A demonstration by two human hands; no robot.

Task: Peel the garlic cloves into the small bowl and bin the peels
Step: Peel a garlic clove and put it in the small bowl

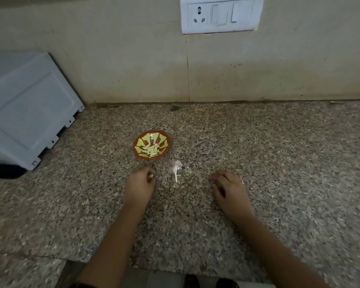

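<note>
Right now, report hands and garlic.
Left hand pinches a pale piece; right hand empty on counter. Peeled cloves in small bowl. Peel scrap beside it, not binned.

Dim, flat indoor light; soft shadows; wide-angle bending at edges; slight blur throughout, stronger lower corners.

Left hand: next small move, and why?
Probably move the left hand forward to the bowl and drop in the pale piece it pinches, if that is a peeled clove; too small to tell. The bowl sits just ahead, already holding cloves. The right hand rests open on the counter; peels lie between the hands.
</note>
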